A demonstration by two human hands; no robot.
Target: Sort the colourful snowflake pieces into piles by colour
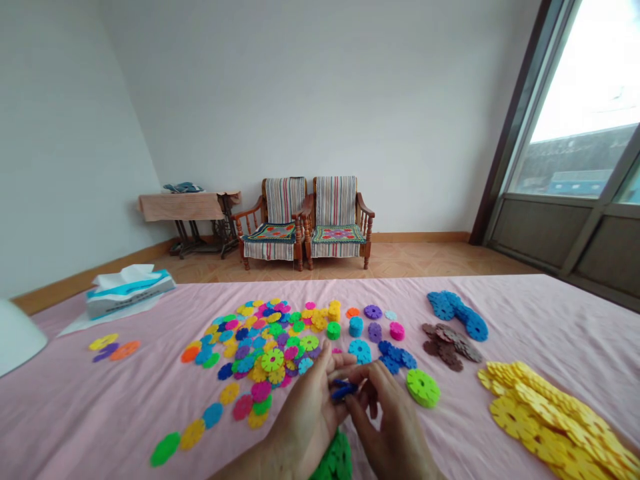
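My left hand (313, 407) and my right hand (387, 420) meet low in the middle of the view, fingers pinched together on a dark blue snowflake disc (344, 390) held between them. Below my wrists a green disc piece (334, 460) shows partly. Just beyond my fingers lies a mixed heap of coloured discs (265, 343) on the pink cloth (125, 413). A stack of lime green discs (423, 387) sits right of my right hand, and loose dark blue discs (397, 357) lie just above it.
Sorted piles lie to the right: yellow discs (545, 420), brown discs (450, 345), blue discs (457, 310). Short coloured stacks (356, 326) stand mid-table. A tissue pack (127, 290) rests at the far left. Two wooden armchairs (305, 223) and a small table (187, 207) stand by the wall.
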